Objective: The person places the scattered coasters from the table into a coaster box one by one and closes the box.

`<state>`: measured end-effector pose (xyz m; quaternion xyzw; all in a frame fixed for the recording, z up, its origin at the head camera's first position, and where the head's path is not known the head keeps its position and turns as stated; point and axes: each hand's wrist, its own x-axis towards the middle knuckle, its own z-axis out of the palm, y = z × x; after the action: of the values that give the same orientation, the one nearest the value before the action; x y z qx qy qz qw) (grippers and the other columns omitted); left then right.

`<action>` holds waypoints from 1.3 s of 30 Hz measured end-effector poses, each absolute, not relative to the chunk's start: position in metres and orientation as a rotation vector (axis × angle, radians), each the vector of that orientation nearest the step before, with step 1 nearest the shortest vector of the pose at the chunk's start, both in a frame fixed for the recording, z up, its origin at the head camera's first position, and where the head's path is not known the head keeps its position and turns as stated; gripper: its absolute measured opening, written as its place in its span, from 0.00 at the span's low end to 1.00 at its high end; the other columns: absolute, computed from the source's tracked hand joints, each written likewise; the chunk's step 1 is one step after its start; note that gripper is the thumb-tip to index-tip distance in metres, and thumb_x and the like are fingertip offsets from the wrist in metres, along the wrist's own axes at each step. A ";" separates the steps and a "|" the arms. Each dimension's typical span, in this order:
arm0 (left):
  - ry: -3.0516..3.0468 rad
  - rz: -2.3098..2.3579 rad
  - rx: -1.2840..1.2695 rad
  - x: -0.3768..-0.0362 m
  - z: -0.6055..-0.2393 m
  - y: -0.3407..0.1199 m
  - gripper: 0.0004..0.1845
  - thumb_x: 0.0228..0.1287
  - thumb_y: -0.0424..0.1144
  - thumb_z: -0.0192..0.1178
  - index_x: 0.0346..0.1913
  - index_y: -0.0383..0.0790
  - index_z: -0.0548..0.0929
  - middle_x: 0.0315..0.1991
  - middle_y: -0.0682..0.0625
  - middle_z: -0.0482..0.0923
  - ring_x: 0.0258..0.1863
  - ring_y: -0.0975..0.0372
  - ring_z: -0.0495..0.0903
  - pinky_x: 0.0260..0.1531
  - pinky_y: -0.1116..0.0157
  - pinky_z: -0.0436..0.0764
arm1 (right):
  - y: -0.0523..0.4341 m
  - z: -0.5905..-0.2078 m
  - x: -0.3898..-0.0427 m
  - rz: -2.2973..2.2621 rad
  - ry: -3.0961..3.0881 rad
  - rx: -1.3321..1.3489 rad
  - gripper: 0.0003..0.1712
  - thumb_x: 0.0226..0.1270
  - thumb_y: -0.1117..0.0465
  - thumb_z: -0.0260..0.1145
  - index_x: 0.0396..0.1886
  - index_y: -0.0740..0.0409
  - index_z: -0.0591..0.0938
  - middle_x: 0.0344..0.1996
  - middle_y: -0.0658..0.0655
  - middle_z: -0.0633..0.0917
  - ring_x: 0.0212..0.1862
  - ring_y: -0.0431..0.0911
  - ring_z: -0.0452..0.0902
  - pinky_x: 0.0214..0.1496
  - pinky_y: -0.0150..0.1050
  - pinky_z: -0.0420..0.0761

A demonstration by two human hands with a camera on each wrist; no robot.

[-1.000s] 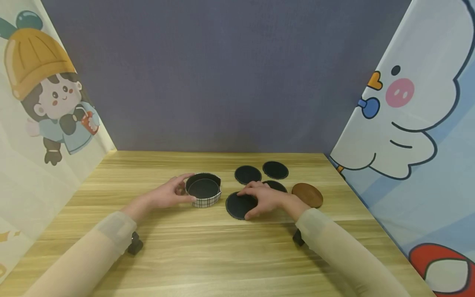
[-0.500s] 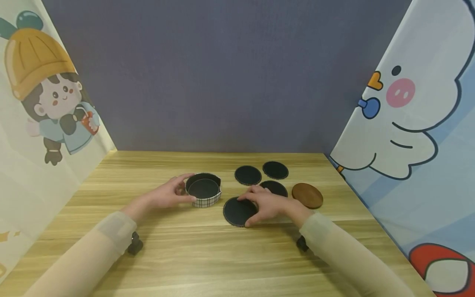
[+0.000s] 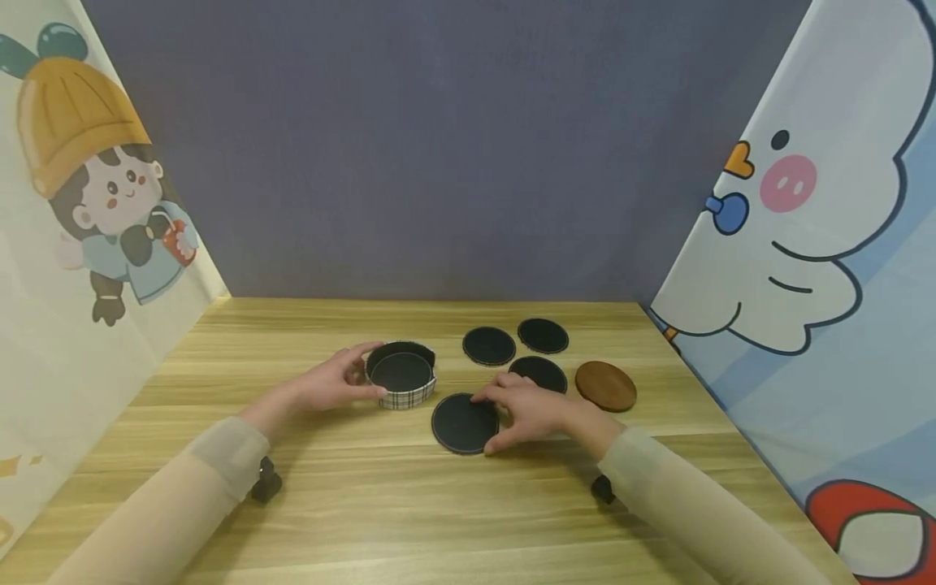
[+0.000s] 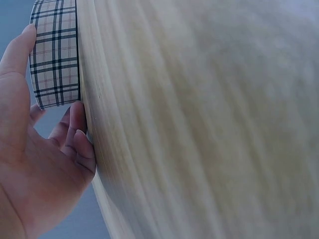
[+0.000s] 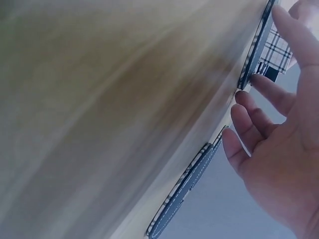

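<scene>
A round plaid coaster holder (image 3: 409, 399) with a black inside stands left of the table's middle. My left hand (image 3: 331, 383) grips its left side, thumb in front and fingers behind; the left wrist view shows the thumb against the plaid wall (image 4: 56, 57). Right of the holder, a round black coaster (image 3: 461, 424) lies on or just over the table; I cannot tell which. My right hand (image 3: 530, 408) holds this coaster by its right part between thumb and forefinger. In the right wrist view the coaster (image 5: 256, 50) appears edge-on, with a plaid rim.
Behind the right hand lie more black coasters, one at the back left (image 3: 488, 345), one at the back right (image 3: 543, 335) and a partly covered one (image 3: 539, 372). A brown round disc (image 3: 605, 385) lies right of them. A grey panel (image 3: 439, 162) borders the wooden table.
The right hand's coaster has shifted left and toward the person, with the hand drawing nearer too. More of the partly covered coaster shows. The left hand and the holder stay in place.
</scene>
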<state>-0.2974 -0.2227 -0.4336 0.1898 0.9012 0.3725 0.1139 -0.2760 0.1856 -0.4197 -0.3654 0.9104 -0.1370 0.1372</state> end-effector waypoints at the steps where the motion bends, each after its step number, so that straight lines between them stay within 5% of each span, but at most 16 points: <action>1: 2.644 1.091 0.555 -0.297 -0.434 -0.223 0.56 0.69 0.56 0.77 0.90 0.48 0.54 0.65 0.33 0.71 0.52 0.51 0.79 0.47 0.60 0.84 | 0.186 -0.419 -0.276 -0.405 2.633 -1.060 0.49 0.61 0.30 0.80 0.79 0.37 0.76 0.63 0.48 0.74 0.62 0.47 0.68 0.68 0.52 0.74; 11: 2.638 1.081 0.536 -0.295 -0.431 -0.222 0.56 0.69 0.57 0.76 0.90 0.49 0.54 0.66 0.33 0.70 0.55 0.50 0.79 0.48 0.59 0.85 | 0.169 -0.422 -0.280 -0.431 2.575 -1.097 0.60 0.57 0.30 0.83 0.86 0.38 0.69 0.76 0.52 0.70 0.77 0.54 0.63 0.78 0.58 0.70; 39: 2.621 1.103 0.549 -0.298 -0.431 -0.222 0.57 0.69 0.56 0.77 0.90 0.46 0.53 0.65 0.32 0.71 0.53 0.50 0.79 0.45 0.60 0.85 | 0.150 -0.419 -0.284 -0.364 2.594 -1.062 0.62 0.50 0.35 0.87 0.84 0.44 0.71 0.65 0.52 0.71 0.68 0.51 0.65 0.71 0.51 0.72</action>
<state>-0.2985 -0.2219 -0.4314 0.1881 0.8982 0.3780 0.1225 -0.2844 0.1495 -0.4186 -0.3710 0.9064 -0.1272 0.1568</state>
